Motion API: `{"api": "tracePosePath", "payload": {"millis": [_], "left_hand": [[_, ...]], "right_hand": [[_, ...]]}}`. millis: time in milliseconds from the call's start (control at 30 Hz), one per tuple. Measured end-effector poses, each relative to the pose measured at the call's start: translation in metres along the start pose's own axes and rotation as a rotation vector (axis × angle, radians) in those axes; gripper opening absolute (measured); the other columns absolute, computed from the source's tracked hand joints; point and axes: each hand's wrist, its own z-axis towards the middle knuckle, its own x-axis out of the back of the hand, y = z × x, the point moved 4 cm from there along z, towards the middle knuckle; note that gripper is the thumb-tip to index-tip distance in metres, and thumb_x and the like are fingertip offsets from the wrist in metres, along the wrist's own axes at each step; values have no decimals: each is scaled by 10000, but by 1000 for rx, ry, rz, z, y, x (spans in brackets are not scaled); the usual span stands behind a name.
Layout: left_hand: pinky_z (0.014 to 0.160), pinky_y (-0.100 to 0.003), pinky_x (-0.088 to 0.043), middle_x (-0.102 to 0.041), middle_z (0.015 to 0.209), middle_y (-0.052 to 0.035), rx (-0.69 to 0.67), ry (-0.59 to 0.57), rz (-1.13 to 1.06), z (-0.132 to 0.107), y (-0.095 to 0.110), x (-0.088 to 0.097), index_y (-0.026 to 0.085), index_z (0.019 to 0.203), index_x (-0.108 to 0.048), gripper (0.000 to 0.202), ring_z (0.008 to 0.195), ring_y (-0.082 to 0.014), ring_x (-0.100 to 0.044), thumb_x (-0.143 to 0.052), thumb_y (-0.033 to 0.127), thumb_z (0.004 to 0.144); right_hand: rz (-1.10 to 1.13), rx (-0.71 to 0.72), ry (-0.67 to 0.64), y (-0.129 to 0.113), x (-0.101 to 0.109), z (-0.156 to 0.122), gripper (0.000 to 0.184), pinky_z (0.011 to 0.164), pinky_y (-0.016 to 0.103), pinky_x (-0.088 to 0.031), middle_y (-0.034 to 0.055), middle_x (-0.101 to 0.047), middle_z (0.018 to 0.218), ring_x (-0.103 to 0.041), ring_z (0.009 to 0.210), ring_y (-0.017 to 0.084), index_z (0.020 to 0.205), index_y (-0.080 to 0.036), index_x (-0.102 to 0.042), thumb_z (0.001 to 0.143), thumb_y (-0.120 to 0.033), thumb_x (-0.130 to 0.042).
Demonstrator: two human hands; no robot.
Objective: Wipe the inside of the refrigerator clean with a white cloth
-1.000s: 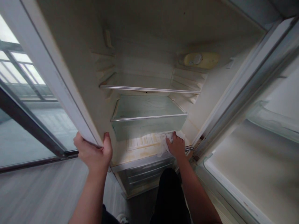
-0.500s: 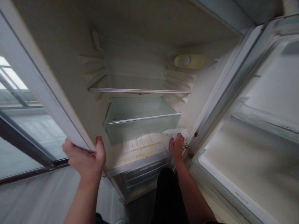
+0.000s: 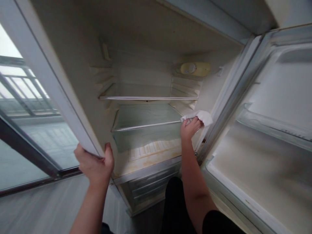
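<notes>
Grip of the left hand [image 3: 94, 164] clamps around the front edge of the refrigerator side wall [image 3: 69, 102], thumb inside. That of the right hand [image 3: 190, 128] is closed on a white cloth [image 3: 204, 117], near the right end of the clear crisper drawer [image 3: 143, 138], below the glass shelf [image 3: 149, 98].

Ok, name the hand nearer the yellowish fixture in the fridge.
Right. The right hand is below the fixture, holding a white cloth; the left hand is farther, lower left, gripping the fridge's front edge.
</notes>
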Motion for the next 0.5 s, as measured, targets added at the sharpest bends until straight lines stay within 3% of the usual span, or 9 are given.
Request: {"api": "tracePosePath", "payload": {"millis": [133,267,367,500], "left_hand": [[1103,-571,-381,-519,1308,-225,-1,-7,0,1,4,2,82,1427,-388,835,1292,-424,-510,-660,472,741],[1101,-546,-383,-528,1316,-212,-3,-6,-23,1,9,4,114,1429,-389,819,1287,-402,-519,-670,455,740],[1104,-535,-381,-535,1307,-206,-12,1,-52,-1,10,5,126,1413,-397,783,1286,-389,-518,-669,448,754],[1097,-525,-388,-540,1285,-200,-24,3,-53,-2,9,5,131,1397,-410,748,1283,-386,-518,-666,450,771]], "right_hand": [[48,33,156,-33,10,38,589,1136,577,-271,262,-441,1323,-370,1330,387,1428,-42,-441,985,-417,-340],[80,100,200,-49,12,57,639,1127,684,-207,282,-332,1413,-294,1400,403,1531,-48,-287,997,-398,-273],[85,132,223,-37,16,45,674,1113,704,-230,285,-300,1450,-271,1426,413,1567,-67,-233,986,-405,-276],[123,124,125,-1,14,2,694,1154,595,-291,317,-262,1508,-222,1487,365,1574,27,-174,989,-347,-185]]}}
